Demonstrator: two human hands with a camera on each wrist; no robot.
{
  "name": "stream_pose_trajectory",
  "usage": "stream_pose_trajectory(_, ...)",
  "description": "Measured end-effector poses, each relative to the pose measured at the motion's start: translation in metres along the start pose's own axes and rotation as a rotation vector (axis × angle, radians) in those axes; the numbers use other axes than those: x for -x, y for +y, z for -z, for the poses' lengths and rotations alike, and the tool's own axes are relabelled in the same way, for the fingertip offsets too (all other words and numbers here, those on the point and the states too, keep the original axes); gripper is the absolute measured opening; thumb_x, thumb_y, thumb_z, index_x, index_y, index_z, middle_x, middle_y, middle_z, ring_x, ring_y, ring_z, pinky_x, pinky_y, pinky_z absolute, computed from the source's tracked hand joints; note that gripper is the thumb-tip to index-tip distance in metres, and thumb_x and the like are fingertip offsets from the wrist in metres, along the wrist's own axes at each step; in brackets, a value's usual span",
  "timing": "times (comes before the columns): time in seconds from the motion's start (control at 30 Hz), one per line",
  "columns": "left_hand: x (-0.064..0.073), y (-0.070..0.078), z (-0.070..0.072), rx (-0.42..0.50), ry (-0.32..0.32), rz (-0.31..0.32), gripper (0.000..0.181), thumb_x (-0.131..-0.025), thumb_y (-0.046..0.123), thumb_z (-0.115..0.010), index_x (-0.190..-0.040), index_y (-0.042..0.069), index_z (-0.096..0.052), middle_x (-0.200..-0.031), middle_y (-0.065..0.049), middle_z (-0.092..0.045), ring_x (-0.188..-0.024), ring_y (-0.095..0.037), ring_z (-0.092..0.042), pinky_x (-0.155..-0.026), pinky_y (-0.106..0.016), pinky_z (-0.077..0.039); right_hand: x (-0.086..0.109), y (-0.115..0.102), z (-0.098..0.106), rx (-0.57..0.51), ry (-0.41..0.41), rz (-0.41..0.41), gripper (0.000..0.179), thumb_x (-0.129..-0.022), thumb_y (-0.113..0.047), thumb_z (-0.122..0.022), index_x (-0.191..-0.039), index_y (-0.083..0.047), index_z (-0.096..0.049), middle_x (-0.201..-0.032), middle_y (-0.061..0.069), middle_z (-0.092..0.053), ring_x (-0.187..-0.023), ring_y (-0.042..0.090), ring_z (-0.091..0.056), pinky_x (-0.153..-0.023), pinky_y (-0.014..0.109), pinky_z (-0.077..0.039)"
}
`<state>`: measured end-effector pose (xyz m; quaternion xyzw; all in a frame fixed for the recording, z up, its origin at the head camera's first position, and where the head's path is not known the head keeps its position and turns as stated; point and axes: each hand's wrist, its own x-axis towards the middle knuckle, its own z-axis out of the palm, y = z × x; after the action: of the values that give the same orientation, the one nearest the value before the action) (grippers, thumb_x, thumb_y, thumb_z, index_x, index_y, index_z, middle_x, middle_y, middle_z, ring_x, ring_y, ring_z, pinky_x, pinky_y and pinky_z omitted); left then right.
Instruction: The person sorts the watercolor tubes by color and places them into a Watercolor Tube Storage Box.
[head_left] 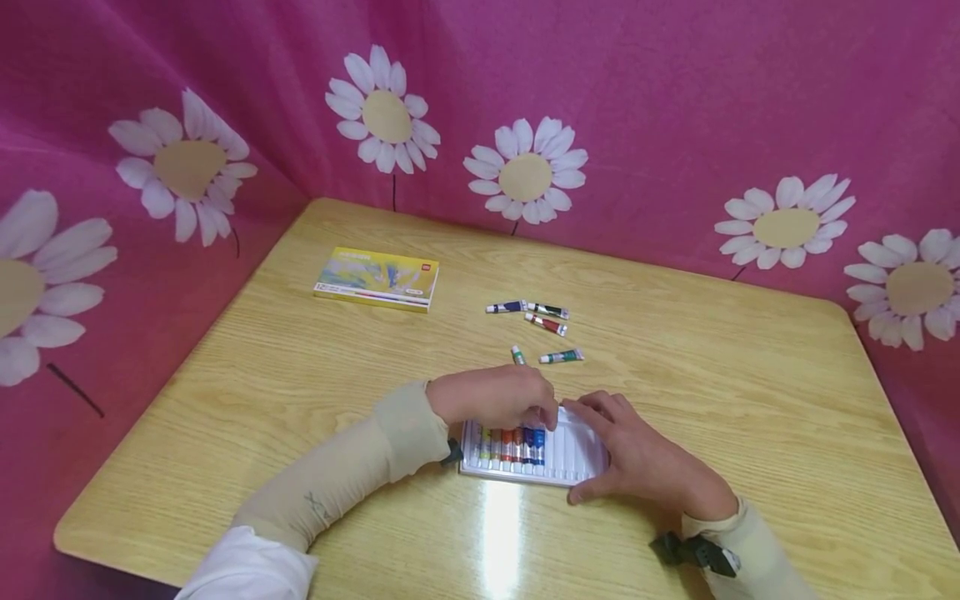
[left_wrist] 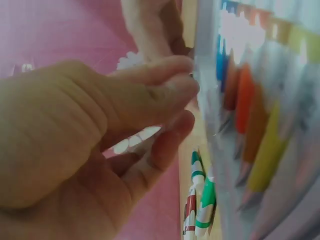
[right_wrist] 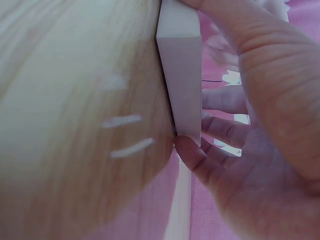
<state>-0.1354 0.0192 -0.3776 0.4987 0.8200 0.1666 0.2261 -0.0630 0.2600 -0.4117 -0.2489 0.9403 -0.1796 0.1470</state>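
A white paint tray (head_left: 581,442) lies on the table before me, several small paint tubes side by side in its left part, from yellow (left_wrist: 267,150) through red to blue (head_left: 535,450). My left hand (head_left: 498,396) reaches over the tray's far edge; its thumb and fingertips come together near the blue tubes. Whether anything is between them is hidden. My right hand (head_left: 637,458) grips the tray's right end, thumb at the near edge and fingers at the far side. In the right wrist view, its fingers stand round the white tray end (right_wrist: 182,80).
Beyond the tray lie a green tube (head_left: 562,356), another green tube (head_left: 517,355), a red tube (head_left: 546,324), a dark blue tube (head_left: 507,307) and a dark tube (head_left: 549,310). Farther left is a yellow box (head_left: 375,279). A pink flowered curtain (head_left: 637,100) hangs behind the table.
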Motion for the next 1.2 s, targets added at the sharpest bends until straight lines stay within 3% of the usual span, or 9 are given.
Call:
stream_pose_trajectory(0.2,-0.003,0.001,-0.007,-0.088,-0.057,-0.055,0.023,-0.100,0.009,-0.067,-0.116,0.020,-0.080,-0.118,0.004,-0.074,-0.117,-0.012,-0.061,-0.110,-0.026,-0.048,0.000,0.001,-0.001,-0.004,-0.001,0.002,0.113,-0.067,-0.074,-0.082,-0.156,-0.015,-0.045,-0.146,0.003,-0.048,-0.133,0.023,-0.045,-0.113,0.050,-0.047)
stream_pose_trajectory(0.47,-0.008,0.003,-0.007,-0.157,-0.070,-0.089,0.016,-0.099,0.018,-0.070,-0.111,0.020,-0.080,-0.111,0.006,-0.072,-0.108,-0.010,-0.060,-0.102,-0.023,-0.049,-0.001,0.002,-0.002,0.004,0.007,0.007,0.115,-0.066,-0.075,-0.082,-0.156,-0.015,-0.044,-0.146,0.003,-0.048,-0.133,0.023,-0.045,-0.112,0.049,-0.048)
stream_pose_trajectory(0.8,-0.016,0.010,-0.005,-0.106,-0.119,-0.035,0.016,-0.099,0.018,-0.071,-0.111,0.016,-0.080,-0.111,0.004,-0.077,-0.105,-0.008,-0.066,-0.098,-0.020,-0.053,0.001,0.001,-0.002,0.010,0.029,0.022,0.116,-0.065,-0.073,-0.084,-0.157,-0.015,-0.044,-0.146,0.004,-0.048,-0.132,0.022,-0.045,-0.111,0.048,-0.049)
stream_pose_trajectory(0.97,-0.017,0.011,-0.004,-0.120,-0.137,-0.054,0.011,-0.100,0.018,-0.069,-0.104,0.019,-0.079,-0.101,0.008,-0.075,-0.091,-0.005,-0.063,-0.089,-0.018,-0.052,0.001,0.000,-0.002,-0.006,0.014,0.007,0.115,-0.066,-0.075,-0.083,-0.157,-0.016,-0.044,-0.148,0.005,-0.047,-0.134,0.024,-0.044,-0.113,0.050,-0.048)
stream_pose_trajectory(1.2,-0.017,0.011,-0.003,-0.121,-0.162,-0.063,0.009,-0.099,0.015,-0.069,-0.096,0.021,-0.076,-0.096,0.009,-0.070,-0.090,-0.007,-0.060,-0.088,-0.019,-0.050,0.001,0.001,-0.001,-0.010,0.011,0.003,0.115,-0.066,-0.073,-0.084,-0.157,-0.015,-0.044,-0.147,0.005,-0.047,-0.134,0.024,-0.044,-0.113,0.050,-0.048)
